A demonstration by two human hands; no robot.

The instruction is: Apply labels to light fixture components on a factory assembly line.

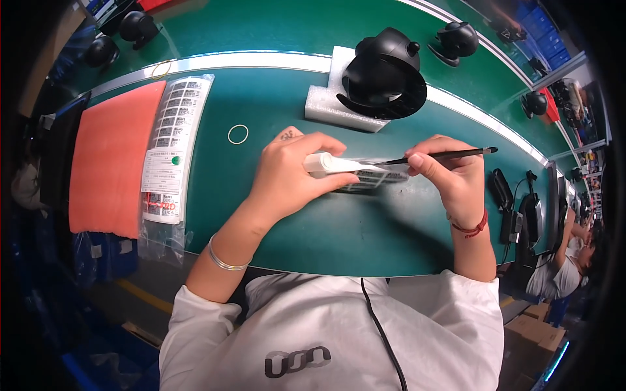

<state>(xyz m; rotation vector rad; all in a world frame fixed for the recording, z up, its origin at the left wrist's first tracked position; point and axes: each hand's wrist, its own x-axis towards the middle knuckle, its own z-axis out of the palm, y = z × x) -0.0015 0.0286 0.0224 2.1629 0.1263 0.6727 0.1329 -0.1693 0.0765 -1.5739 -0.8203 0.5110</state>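
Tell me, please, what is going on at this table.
A person's left hand holds a white roll, with a strip running from it. The right hand holds a thin black tool, its tip near the strip; blur hides whether they touch. Beyond the hands is a black device with white foam. Label sheets lie at left.

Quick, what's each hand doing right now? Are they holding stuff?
Left hand: closed around a white roll.
Right hand: closed, holding a thin black tool between thumb and fingers.
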